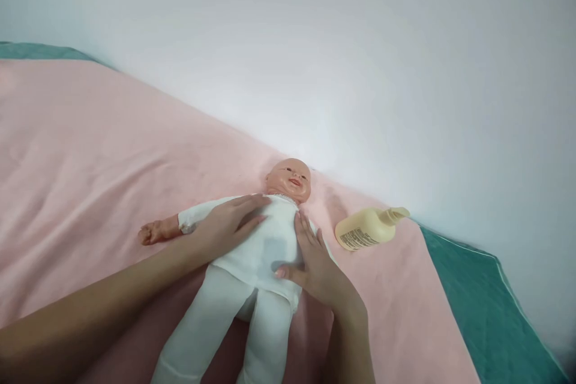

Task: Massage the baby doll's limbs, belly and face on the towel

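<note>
A doll (276, 225) lies on its back on a pink cloth (99, 126), its head near a pale wall (315, 54) and its legs toward the wearer. It is dressed in a white top (265, 222) and white trousers (267, 333); one arm reaches out to the left, with the small moulded hand (153, 231) bare beyond the sleeve.

The person's left hand (236, 222) rests flat on the side of the doll's chest, fingers extended toward the neck, gripping nothing. The right hand (317, 267) is spread against the other side of the torso, fingers pointing up to the shoulder and thumb over the belly; it too grasps nothing.

Right of the doll, and apart from both hands, is a cream pump bottle (365, 229) (dark print on its side). It seems to lean, though the wide view may exaggerate that. A green cloth (477, 300) shows past the pink one's edge.
</note>
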### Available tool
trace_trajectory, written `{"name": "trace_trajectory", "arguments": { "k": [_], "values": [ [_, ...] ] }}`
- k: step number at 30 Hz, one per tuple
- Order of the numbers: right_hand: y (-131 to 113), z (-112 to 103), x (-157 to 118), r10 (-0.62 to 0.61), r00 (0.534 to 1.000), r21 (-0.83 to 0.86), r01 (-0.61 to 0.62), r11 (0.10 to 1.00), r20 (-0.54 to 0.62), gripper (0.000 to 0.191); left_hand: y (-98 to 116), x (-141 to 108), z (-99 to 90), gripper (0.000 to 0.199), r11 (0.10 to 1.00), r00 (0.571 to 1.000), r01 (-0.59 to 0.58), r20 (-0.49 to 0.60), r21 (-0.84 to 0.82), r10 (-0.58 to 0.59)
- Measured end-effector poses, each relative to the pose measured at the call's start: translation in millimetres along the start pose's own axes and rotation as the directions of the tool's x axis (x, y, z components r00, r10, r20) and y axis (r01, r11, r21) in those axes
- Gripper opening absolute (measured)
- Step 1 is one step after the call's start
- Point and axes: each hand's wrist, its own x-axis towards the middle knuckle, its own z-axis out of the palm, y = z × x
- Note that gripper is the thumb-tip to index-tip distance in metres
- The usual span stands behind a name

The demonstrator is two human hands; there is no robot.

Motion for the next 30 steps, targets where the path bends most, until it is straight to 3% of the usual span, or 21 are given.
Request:
{"name": "trace_trajectory", "arguments": {
  "k": [2, 3, 5, 7, 9, 16, 24, 27, 30],
  "values": [
    [6, -4, -4, 0.03, 1.0, 0.003, -0.03, 1.0, 0.011, 0.105, 7, -2, -2.4, 0.042, 0.987, 0.986, -0.152, 0.065, -0.049, 0.155],
    [9, -5, -6, 0.039, 0.999, 0.002, -0.039, 0.999, 0.019, 0.104, 10, -4, -3.5, 0.04, 0.965, 0.959, -0.251, 0.117, -0.074, 0.258],
    [12, -7, -9, 0.057, 0.997, 0.005, -0.058, 0.998, 0.047, 0.106, 16, -6, -5.0, 0.035, 0.895, 0.865, -0.424, 0.231, -0.135, 0.445],
    [14, -9, -10, 0.075, 0.995, 0.012, -0.076, 0.997, 0.07, 0.109, 21, -7, -5.1, 0.031, 0.833, 0.765, -0.519, 0.33, -0.192, 0.553],
    [14, -9, -10, 0.083, 0.993, 0.023, -0.085, 0.996, 0.079, 0.109, 23, -8, -3.5, 0.03, 0.822, 0.725, -0.518, 0.391, -0.235, 0.568],
    [12, -9, -7, 0.083, 0.994, 0.035, -0.085, 0.996, 0.07, 0.109, 19, -8, 3.2, 0.032, 0.844, 0.769, -0.441, 0.357, -0.304, 0.53],
    [10, -10, -8, 0.092, 0.993, 0.033, -0.095, 0.995, 0.074, 0.112, 10, -7, 7.8, 0.057, 0.934, 0.889, -0.357, 0.306, 0.0, 0.34],
    [10, -10, -8, 0.092, 0.993, 0.034, -0.095, 0.995, 0.071, 0.111, 7, -7, 11.9, 0.055, 0.961, 0.953, -0.242, 0.217, 0.133, 0.21],
    [9, -10, -9, 0.095, 0.993, 0.038, -0.098, 0.994, 0.063, 0.109, 2, -5, 14.2, 0.051, 0.961, 0.996, -0.054, 0.082, 0.271, 0.032]
  ]
}}
